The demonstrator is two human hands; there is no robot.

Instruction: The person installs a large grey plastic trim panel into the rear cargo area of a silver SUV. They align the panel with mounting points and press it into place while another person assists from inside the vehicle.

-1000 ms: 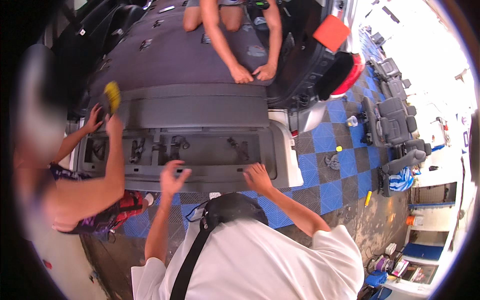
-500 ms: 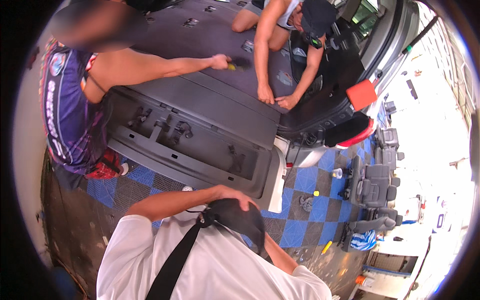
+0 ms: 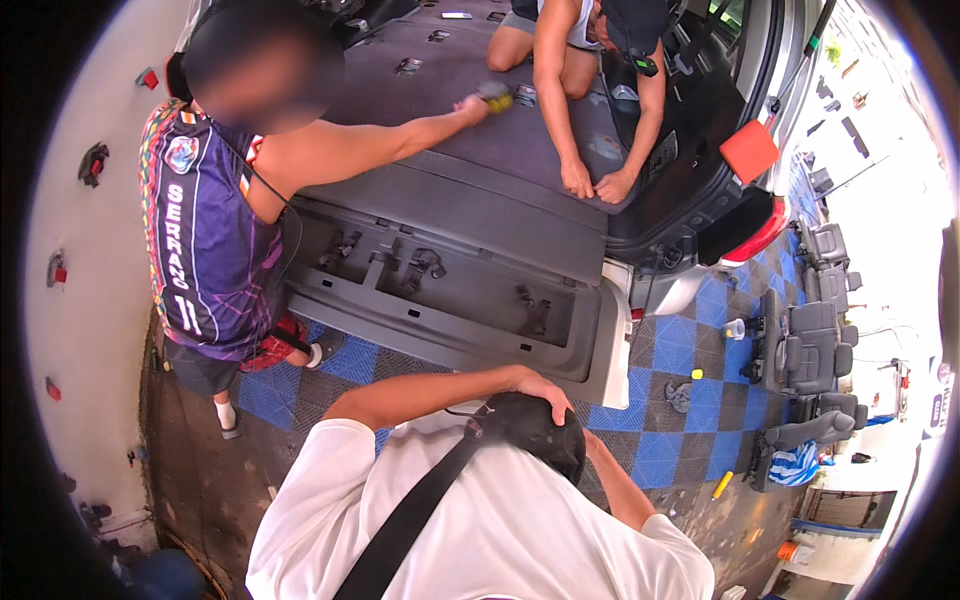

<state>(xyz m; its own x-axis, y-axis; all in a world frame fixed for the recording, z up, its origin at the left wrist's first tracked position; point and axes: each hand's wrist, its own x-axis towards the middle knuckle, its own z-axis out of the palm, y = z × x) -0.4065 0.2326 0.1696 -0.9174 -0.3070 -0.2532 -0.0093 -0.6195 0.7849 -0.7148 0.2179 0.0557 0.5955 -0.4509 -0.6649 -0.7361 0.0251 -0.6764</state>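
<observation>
Here, in the head view, with the wearer's own hands out of sight and their state untellable, a kneeling co-worker's hands (image 3: 595, 185) press flat on the grey floor panel (image 3: 480, 150) just above the open tailgate (image 3: 450, 300), where a slipping edge could pinch fingers.

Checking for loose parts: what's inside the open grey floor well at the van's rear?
Several dark latch brackets sit fixed on the bottom of the well; no loose item shows. Its far part is hidden under the grey floor panel.
</observation>
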